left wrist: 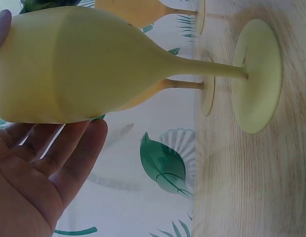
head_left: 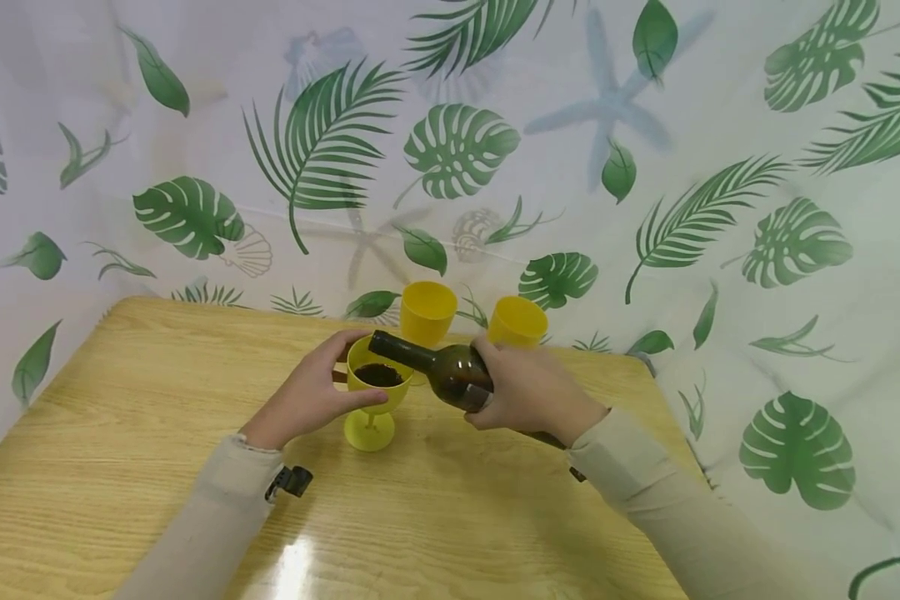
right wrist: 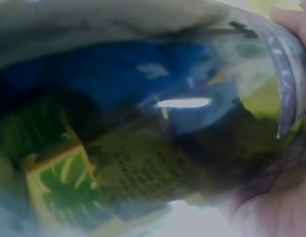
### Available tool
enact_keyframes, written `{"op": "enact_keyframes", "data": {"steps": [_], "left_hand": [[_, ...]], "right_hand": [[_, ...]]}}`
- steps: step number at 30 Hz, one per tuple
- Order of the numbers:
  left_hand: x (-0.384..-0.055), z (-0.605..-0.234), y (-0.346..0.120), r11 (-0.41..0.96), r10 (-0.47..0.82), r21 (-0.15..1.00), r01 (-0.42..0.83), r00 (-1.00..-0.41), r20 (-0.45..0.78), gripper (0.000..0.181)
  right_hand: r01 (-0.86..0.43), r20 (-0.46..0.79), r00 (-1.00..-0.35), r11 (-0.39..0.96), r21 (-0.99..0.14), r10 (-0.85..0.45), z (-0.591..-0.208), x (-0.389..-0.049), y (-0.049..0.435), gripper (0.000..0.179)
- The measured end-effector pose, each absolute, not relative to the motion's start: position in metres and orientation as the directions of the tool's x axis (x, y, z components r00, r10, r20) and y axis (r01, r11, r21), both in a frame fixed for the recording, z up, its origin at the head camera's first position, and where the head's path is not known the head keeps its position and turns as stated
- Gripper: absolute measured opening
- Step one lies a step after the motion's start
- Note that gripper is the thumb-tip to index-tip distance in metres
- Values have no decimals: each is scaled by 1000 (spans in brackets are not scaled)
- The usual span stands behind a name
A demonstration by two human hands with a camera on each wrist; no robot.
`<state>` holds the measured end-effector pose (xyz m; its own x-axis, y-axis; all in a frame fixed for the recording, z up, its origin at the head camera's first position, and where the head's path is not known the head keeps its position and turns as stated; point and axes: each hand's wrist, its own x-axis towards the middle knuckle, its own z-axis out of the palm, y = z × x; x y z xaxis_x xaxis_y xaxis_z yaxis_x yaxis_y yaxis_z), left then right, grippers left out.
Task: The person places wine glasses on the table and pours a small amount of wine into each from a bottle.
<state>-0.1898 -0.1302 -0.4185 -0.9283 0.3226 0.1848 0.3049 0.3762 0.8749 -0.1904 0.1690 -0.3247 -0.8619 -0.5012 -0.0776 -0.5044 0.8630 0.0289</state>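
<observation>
My left hand (head_left: 307,389) holds a yellow goblet (head_left: 397,401) round its bowl, thumb in front and fingers on the far side. Dark liquid (head_left: 379,375) lies in the bowl. In the left wrist view the goblet (left wrist: 108,64) appears sideways, its round foot on the wooden table. With my right hand (head_left: 532,387) I grip a dark green wine bottle (head_left: 450,373) by its body. It is tilted left, neck sloping over the goblet and mouth above the bowl. The bottle's glass (right wrist: 143,108) fills most of the right wrist view, blurred and full of reflections.
Two more yellow goblets, one (head_left: 428,310) behind the bottle neck and one (head_left: 519,321) behind my right hand, stand near the table's back edge. The wooden table (head_left: 157,400) meets a white curtain (head_left: 255,275) printed with green leaves.
</observation>
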Motion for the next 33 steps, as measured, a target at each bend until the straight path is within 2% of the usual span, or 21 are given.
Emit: {"op": "enact_keyframes", "data": {"steps": [8, 15, 22, 33], "left_hand": [[-190, -420, -130, 375, 318, 875, 305, -929, 188, 86], [-190, -422, -129, 361, 319, 878, 313, -927, 199, 84], [-190, -422, -129, 364, 315, 880, 306, -929, 193, 85], [-190, -423, -129, 380, 308, 873, 305, -932, 191, 87]], "right_hand": [[-468, 4, -882, 876, -122, -471, -345, -193, 175, 83], [-370, 78, -927, 861, -350, -367, -364, -192, 190, 90], [-291, 168, -956, 722, -628, -238, -384, -192, 213, 88], [-283, 304, -951, 532, -798, -50, -411, -191, 249, 84]]}}
